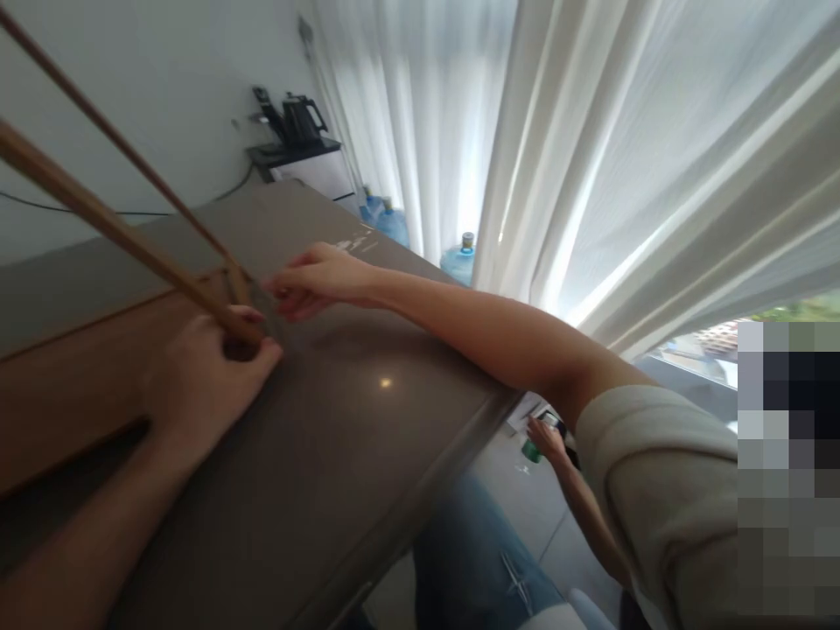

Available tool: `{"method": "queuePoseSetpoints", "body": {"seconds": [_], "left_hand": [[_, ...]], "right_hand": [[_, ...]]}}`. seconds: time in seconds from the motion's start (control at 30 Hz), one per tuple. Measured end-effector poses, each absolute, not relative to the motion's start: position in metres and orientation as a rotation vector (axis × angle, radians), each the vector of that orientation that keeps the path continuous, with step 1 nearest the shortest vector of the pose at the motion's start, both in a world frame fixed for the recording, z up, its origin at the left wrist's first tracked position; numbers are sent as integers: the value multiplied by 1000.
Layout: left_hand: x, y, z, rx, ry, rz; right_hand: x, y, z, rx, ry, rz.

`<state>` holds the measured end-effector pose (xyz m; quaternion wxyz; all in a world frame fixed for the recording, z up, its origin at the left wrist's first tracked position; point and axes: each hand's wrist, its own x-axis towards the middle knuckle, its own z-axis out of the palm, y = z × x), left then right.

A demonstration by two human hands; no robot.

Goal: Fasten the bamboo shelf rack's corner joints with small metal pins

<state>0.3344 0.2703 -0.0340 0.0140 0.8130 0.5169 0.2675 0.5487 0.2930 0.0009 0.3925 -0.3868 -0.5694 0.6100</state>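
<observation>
My left hand (203,367) is wrapped round the end of a long wooden bar (131,241) that slants up to the upper left. Behind it, a second, thinner wooden bar (124,144) runs down to a corner with a short wooden piece (237,284). A flat wooden board (79,376) lies below the bars on the brown table (367,464). Just right of that corner is my right hand (315,280), its fingers curled together in a pinch. Blur hides what, if anything, is between them.
A black kettle (302,118) stands on a small cabinet (315,171) behind the table. Blue water bottles (459,260) are on the floor by white curtains (420,105). At lower right, another person's hand (548,437) holds a green object (531,451).
</observation>
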Motion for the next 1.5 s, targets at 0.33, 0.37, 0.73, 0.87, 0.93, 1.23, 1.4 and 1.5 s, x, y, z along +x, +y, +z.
{"method": "queuePoseSetpoints", "body": {"seconds": [0.33,0.37,0.73,0.87,0.93,1.23,1.4,1.5], "left_hand": [[338,252,-30,2594,1695,878],[337,252,-30,2593,1693,884],[337,250,-27,2575,1672,832],[337,250,-27,2591,1672,823],[337,250,-27,2596,1661,815],[326,253,-27,2716,1464,744],[310,252,-15,2718,1349,712],[306,250,-10,2728,1277,713]], "right_hand": [[553,291,-28,-1058,-1779,1402],[553,291,-28,-1074,-1832,1326],[539,272,-24,-1251,-1918,1092],[538,272,-28,-1244,-1894,1137],[538,272,-28,-1240,-1901,1123],[530,272,-32,-1255,-1858,1142],[529,271,-33,-1240,-1810,1187],[526,270,-32,-1247,-1756,1239]]}}
